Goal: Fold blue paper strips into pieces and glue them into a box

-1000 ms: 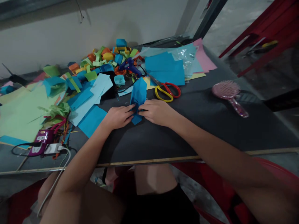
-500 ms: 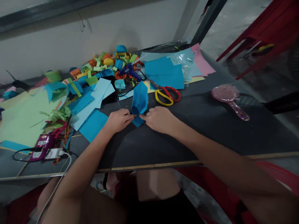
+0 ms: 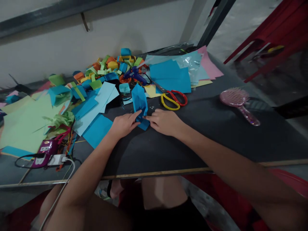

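Note:
A folded piece of blue paper [image 3: 139,98] stands up like a small open pouch on the dark table, with a flap lying flat toward me. At its left side my left hand [image 3: 124,124] grips the lower part, index finger at the inner wall and thumb low by the flap. My right hand [image 3: 165,122] closes in from the other side, other fingers curled, its index fingertip pressing the fold where the flap meets the pouch. Just beyond my right hand lie scissors [image 3: 173,98] with one red and one yellow handle loop.
Paper sheets [image 3: 97,128] lie left of my hands, a purple power strip [image 3: 45,150] with plugged cables farther left. Behind are a blue glue gun [image 3: 136,75], a pile of coloured paper pieces [image 3: 113,65] and more blue sheets [image 3: 170,77]. A pink hairbrush [image 3: 237,99] rests at right.
The pouch's top has tilted left. My left index finger has moved up from the flap fold to the pouch's inside wall; my right fingertip stays at the fold.

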The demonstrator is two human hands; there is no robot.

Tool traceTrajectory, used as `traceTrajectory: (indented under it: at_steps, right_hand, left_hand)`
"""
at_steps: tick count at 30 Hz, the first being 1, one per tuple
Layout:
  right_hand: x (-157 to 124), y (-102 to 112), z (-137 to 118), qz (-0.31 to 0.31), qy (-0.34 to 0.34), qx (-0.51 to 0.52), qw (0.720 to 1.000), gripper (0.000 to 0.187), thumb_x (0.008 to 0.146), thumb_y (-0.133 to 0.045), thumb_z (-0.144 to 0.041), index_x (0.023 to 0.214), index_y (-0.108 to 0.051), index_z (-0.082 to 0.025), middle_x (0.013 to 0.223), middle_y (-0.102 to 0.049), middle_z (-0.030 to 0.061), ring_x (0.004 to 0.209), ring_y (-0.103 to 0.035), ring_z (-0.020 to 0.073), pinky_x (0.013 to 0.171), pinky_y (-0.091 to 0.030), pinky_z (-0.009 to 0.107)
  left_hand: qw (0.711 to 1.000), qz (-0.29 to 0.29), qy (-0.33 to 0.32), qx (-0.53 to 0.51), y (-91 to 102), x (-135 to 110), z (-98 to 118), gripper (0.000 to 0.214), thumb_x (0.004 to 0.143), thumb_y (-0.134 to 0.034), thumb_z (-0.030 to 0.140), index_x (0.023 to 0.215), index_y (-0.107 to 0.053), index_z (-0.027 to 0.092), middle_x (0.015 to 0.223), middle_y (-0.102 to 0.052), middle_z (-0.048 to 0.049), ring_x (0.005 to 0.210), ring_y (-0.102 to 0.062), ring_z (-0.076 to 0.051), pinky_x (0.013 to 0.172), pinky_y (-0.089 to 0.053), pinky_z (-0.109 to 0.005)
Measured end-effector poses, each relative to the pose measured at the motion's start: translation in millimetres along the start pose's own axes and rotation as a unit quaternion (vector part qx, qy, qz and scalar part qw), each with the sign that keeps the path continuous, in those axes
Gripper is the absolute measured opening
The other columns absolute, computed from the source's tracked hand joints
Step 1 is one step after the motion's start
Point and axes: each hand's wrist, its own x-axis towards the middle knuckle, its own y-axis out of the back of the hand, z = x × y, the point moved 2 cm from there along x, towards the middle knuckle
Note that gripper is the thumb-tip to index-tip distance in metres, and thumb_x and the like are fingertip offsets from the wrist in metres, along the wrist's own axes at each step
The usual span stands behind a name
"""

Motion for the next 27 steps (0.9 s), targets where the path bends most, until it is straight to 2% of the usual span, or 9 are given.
traceTrajectory:
  at_steps: [5,11,13,16,20,24,27]
  right_hand:
    - [2,-5,4,0.050,0.018,0.006,0.999,0.037,0.093,-0.047,-0.019,0.125,-0.066,-0.017,0.090,-0.071,0.0095,0.091,-0.059,0.0214,0.065,-0.040,0.029]
    - [5,-10,5,0.093,0.025,0.020,0.995,0.045,0.092,-0.045,-0.018,0.135,-0.057,-0.013,0.099,-0.071,0.0124,0.096,-0.060,0.0243,0.073,-0.047,0.033]
    - [6,-12,7,0.104,0.019,0.036,0.994,0.048,0.092,-0.045,-0.018,0.139,-0.052,-0.012,0.104,-0.071,0.0131,0.099,-0.060,0.0249,0.075,-0.048,0.034]
    - [8,-16,11,0.104,0.013,0.069,0.992,0.045,0.092,-0.045,-0.019,0.136,-0.054,-0.014,0.106,-0.072,0.0114,0.100,-0.062,0.0241,0.078,-0.050,0.035]
    - [16,-18,15,0.094,0.009,0.082,0.992,0.038,0.094,-0.043,-0.018,0.128,-0.061,-0.016,0.104,-0.073,0.0100,0.098,-0.063,0.0240,0.076,-0.050,0.034]
    - [24,-17,17,0.108,0.010,0.054,0.993,0.039,0.096,-0.041,-0.017,0.130,-0.060,-0.016,0.110,-0.070,0.0122,0.101,-0.062,0.0244,0.077,-0.050,0.035]
    - [26,-18,17,0.116,0.023,0.024,0.993,0.039,0.096,-0.040,-0.015,0.130,-0.061,-0.017,0.110,-0.069,0.0124,0.100,-0.061,0.0241,0.080,-0.049,0.036]
  left_hand:
    - [1.000,0.021,0.000,-0.008,-2.0,-1,-1,0.036,0.096,-0.052,0.042,0.121,-0.062,0.018,0.098,-0.071,-0.0084,0.090,-0.068,-0.018,0.063,-0.047,-0.022]
    - [0.998,0.064,0.010,-0.011,-0.2,0,-3,0.043,0.091,-0.059,0.045,0.125,-0.059,0.019,0.116,-0.069,-0.0090,0.106,-0.066,-0.022,0.070,-0.053,-0.027]
    - [0.998,0.061,0.014,-0.018,-0.1,1,-3,0.043,0.091,-0.059,0.045,0.125,-0.059,0.019,0.121,-0.068,-0.0096,0.110,-0.065,-0.023,0.073,-0.054,-0.027]
    - [0.998,0.040,0.018,-0.034,-1.1,3,-2,0.037,0.095,-0.053,0.044,0.121,-0.062,0.018,0.121,-0.068,-0.0095,0.110,-0.064,-0.022,0.076,-0.054,-0.027]
    - [0.995,0.026,0.083,-0.038,-3.0,7,-2,0.037,0.101,-0.040,0.035,0.132,-0.054,0.021,0.115,-0.069,-0.0078,0.107,-0.064,-0.020,0.072,-0.052,-0.025]
    - [0.993,0.017,0.119,-0.018,-5.7,10,-5,0.044,0.100,-0.041,0.031,0.143,-0.043,0.022,0.120,-0.063,-0.0107,0.110,-0.060,-0.023,0.065,-0.050,-0.024]
    - [0.993,0.018,0.111,-0.024,-6.3,10,-7,0.041,0.098,-0.044,0.032,0.138,-0.048,0.022,0.120,-0.061,-0.0106,0.109,-0.060,-0.022,0.067,-0.050,-0.025]
